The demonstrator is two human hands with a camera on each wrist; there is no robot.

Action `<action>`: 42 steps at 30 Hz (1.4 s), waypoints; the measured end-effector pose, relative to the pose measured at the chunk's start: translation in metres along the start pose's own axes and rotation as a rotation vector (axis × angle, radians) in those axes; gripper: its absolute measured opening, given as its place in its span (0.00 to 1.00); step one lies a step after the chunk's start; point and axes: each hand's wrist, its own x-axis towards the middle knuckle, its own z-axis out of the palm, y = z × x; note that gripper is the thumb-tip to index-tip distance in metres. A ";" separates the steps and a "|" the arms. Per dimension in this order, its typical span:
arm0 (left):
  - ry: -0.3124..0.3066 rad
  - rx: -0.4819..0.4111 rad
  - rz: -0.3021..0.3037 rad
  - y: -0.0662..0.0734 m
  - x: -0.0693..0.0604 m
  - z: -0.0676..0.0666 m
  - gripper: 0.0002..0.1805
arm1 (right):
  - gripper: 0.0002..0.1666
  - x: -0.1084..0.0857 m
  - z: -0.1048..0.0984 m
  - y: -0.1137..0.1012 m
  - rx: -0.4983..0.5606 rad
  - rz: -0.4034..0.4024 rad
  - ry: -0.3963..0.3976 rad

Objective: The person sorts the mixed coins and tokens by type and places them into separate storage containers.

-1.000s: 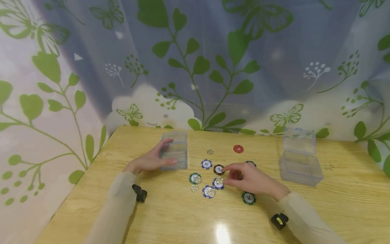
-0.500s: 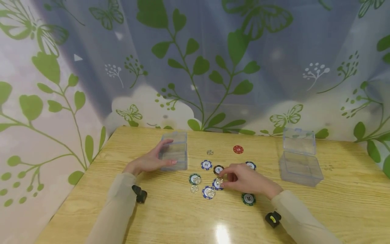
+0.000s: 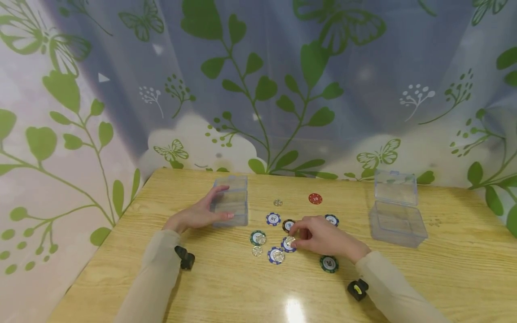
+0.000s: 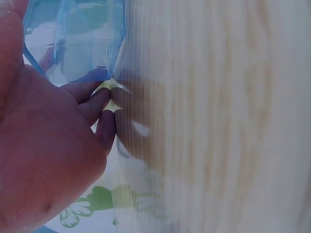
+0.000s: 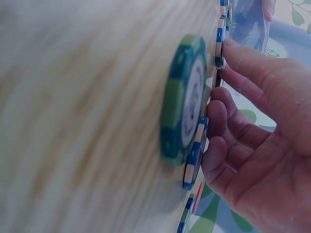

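Thumb and fingers of my left hand [image 3: 198,213] grip a clear plastic box [image 3: 236,202] with its lid open; the left wrist view shows the palm [image 4: 48,145] beside the box [image 4: 77,43]. My right hand [image 3: 325,235] pinches at a gold coin [image 3: 290,241] lying on a blue chip [image 3: 285,248], beside a black chip [image 3: 287,224]. In the right wrist view the right thumb and index finger meet at a blue chip's edge [image 5: 220,43], the other fingers curled; the coin cannot be made out there.
Left of the right hand lie a green chip [image 3: 255,235] and blue chips [image 3: 273,219] with gold coins [image 3: 257,251]. A red chip [image 3: 315,198] is behind, a green chip [image 3: 329,264] in front. Another open clear box [image 3: 397,224] stands at the right.
My right hand has moved slightly left and nearer the front, from beside the black chip to the coin on the blue chip. The left hand still holds the box.
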 end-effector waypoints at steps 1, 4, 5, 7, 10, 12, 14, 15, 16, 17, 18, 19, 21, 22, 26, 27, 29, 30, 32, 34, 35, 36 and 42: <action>0.001 -0.001 -0.002 0.000 0.000 0.000 0.52 | 0.11 0.001 0.000 0.000 0.002 -0.003 0.002; 0.002 0.000 -0.006 0.000 0.000 0.000 0.52 | 0.09 0.002 0.000 -0.002 0.008 -0.013 0.007; 0.002 0.000 -0.008 0.000 0.000 0.000 0.52 | 0.08 0.002 0.000 -0.002 0.012 -0.015 0.009; 0.003 0.001 -0.008 0.001 0.000 0.000 0.52 | 0.08 0.002 0.000 -0.003 0.019 -0.019 0.014; 0.005 0.003 -0.005 0.002 0.000 0.000 0.52 | 0.07 0.002 -0.001 -0.003 0.036 -0.021 0.023; 0.006 0.002 -0.003 0.002 0.000 0.000 0.52 | 0.06 0.002 -0.001 -0.004 0.049 -0.024 0.025; 0.005 0.001 -0.003 0.002 -0.001 0.000 0.52 | 0.05 0.002 0.000 -0.003 0.062 -0.029 0.023; 0.005 -0.001 -0.003 0.002 -0.001 0.000 0.52 | 0.04 0.003 0.000 -0.003 0.067 -0.031 0.022; 0.006 -0.003 -0.004 0.002 -0.001 0.000 0.51 | 0.04 0.003 0.000 -0.003 0.072 -0.033 0.021; 0.006 -0.003 -0.003 0.002 -0.001 0.000 0.51 | 0.04 0.003 0.000 -0.004 0.076 -0.035 0.021; 0.007 -0.004 -0.003 0.002 -0.001 0.000 0.51 | 0.04 0.003 0.000 -0.004 0.080 -0.034 0.020; 0.008 -0.003 -0.004 0.002 -0.001 0.000 0.51 | 0.04 0.002 0.000 -0.004 0.087 -0.032 0.019; 0.011 0.000 -0.006 0.001 -0.001 0.000 0.52 | 0.04 0.002 0.000 -0.005 0.096 -0.025 0.014; 0.013 0.001 -0.009 0.001 0.000 0.000 0.52 | 0.04 0.001 0.000 -0.005 0.104 -0.023 0.011; 0.014 0.001 -0.029 0.001 0.000 0.000 0.55 | 0.03 0.001 0.000 -0.007 0.124 -0.019 0.002; 0.014 -0.001 -0.035 0.002 0.000 0.001 0.56 | 0.03 0.001 0.001 -0.007 0.128 -0.018 0.001; 0.014 -0.006 -0.040 0.002 -0.001 0.000 0.56 | 0.03 0.001 0.001 -0.008 0.133 -0.015 0.001; 0.015 -0.008 -0.040 0.002 -0.001 0.000 0.56 | 0.03 0.001 0.001 -0.009 0.135 -0.010 0.000; 0.017 -0.013 -0.041 0.002 -0.001 0.000 0.56 | 0.03 0.001 0.001 -0.009 0.145 0.001 -0.005; 0.017 -0.015 -0.042 0.002 -0.002 0.001 0.54 | 0.03 0.001 0.001 -0.009 0.157 0.009 -0.011; 0.018 -0.017 -0.043 0.002 -0.002 0.001 0.54 | 0.03 0.001 0.001 -0.009 0.164 0.014 -0.014; 0.020 -0.017 -0.043 0.002 -0.002 0.001 0.53 | 0.03 0.001 0.002 -0.009 0.170 0.020 -0.018; 0.022 -0.023 -0.040 0.002 -0.002 0.002 0.50 | 0.06 0.000 0.002 -0.008 0.214 0.036 -0.030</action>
